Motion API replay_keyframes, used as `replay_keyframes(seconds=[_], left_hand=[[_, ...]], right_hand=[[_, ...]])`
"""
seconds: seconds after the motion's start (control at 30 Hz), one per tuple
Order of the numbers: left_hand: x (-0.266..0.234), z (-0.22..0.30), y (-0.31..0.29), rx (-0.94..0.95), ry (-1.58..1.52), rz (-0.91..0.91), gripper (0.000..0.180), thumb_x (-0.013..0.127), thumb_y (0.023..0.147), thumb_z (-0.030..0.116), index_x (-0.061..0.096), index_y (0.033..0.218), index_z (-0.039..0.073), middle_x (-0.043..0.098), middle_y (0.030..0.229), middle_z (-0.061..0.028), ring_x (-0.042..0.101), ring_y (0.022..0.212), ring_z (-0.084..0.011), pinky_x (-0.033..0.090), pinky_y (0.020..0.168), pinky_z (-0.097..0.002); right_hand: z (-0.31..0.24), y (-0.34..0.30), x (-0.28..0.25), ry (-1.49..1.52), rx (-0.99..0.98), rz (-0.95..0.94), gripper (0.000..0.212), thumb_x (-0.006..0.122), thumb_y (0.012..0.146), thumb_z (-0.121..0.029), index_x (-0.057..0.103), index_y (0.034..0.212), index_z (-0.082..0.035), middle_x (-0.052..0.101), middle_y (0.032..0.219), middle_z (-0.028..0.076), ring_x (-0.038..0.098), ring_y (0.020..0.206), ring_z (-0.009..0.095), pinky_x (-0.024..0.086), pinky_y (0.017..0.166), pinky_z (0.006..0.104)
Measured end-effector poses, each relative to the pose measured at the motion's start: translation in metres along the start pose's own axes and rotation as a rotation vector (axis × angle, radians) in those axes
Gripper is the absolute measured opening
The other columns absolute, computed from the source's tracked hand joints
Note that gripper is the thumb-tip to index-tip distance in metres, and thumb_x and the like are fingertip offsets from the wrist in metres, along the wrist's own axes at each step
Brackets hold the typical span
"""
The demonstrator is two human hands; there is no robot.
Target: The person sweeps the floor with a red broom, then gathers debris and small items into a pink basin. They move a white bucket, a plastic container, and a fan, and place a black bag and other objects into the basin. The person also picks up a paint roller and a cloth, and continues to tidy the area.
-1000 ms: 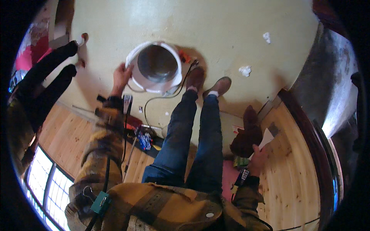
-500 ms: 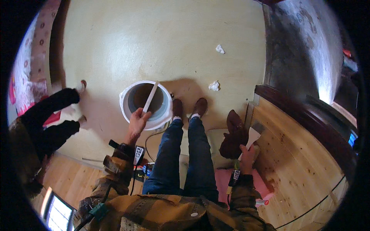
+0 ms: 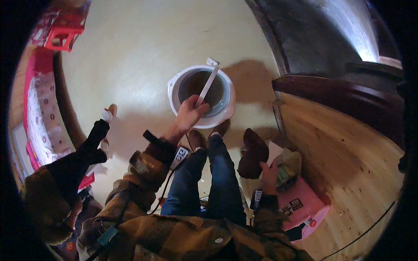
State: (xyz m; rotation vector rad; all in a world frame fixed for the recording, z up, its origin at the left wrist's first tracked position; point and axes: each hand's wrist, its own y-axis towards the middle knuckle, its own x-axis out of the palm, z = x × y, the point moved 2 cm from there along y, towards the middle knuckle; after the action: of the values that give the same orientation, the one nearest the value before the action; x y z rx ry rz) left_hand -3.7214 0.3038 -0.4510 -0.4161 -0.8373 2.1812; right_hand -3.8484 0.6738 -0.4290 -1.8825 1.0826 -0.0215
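Note:
My left hand (image 3: 190, 112) is closed around the pale strap handle (image 3: 208, 87) of a white bucket (image 3: 175, 93). Dark, murky contents show inside its greyish inner wall, and the bucket hangs in front of my feet. Lower right, my right hand (image 3: 269, 176) grips a pale flat tool (image 3: 274, 151) that widens away from my fingers, like a scraper. Its lower part is hidden in my grip. Beside this hand are a dark brown boot-like thing (image 3: 253, 156) and a pale container (image 3: 294, 163) with greenish things in it.
A pink box (image 3: 300, 204) stands against the wooden panel (image 3: 335, 139) on the right. At left, another person's dark-clad leg (image 3: 87, 145) and shoe (image 3: 112, 109) are near. A red stool (image 3: 65, 32) stands far left. A white scrap (image 3: 212, 61) lies on the floor beyond the bucket.
My left hand and the bucket have moved right and farther out, now in front of my feet. The view has shifted, showing the red stool and more of the pink box. Both hands keep their holds.

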Motion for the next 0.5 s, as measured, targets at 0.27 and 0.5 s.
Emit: replay_keyframes(seconds=[0.27, 0.5], left_hand=[[0.084, 0.041, 0.141, 0.118, 0.215, -0.118, 0.021, 0.061, 0.087, 0.023, 0.058, 0.091, 0.003, 0.05, 0.067, 0.002, 0.046, 0.056, -0.0079, 0.037, 0.048, -0.0267], [0.124, 0.024, 0.228, 0.078, 0.335, -0.146, 0.027, 0.066, 0.08, 0.023, 0.064, 0.095, 0.001, 0.059, 0.069, -0.0042, 0.057, 0.06, -0.0156, 0.044, 0.053, -0.0325]], right_hand=[[-0.008, -0.001, -0.006, 0.198, 0.044, 0.011, 0.034, 0.063, 0.079, -0.009, 0.055, 0.11, 0.0, 0.062, 0.103, 0.009, 0.057, 0.092, 0.021, 0.044, 0.083, 0.0347], [-0.016, -0.007, 0.004, 0.563, 0.055, 0.129, 0.04, 0.061, 0.079, -0.007, 0.053, 0.118, 0.0, 0.061, 0.105, 0.005, 0.056, 0.092, 0.017, 0.044, 0.083, 0.0312]])
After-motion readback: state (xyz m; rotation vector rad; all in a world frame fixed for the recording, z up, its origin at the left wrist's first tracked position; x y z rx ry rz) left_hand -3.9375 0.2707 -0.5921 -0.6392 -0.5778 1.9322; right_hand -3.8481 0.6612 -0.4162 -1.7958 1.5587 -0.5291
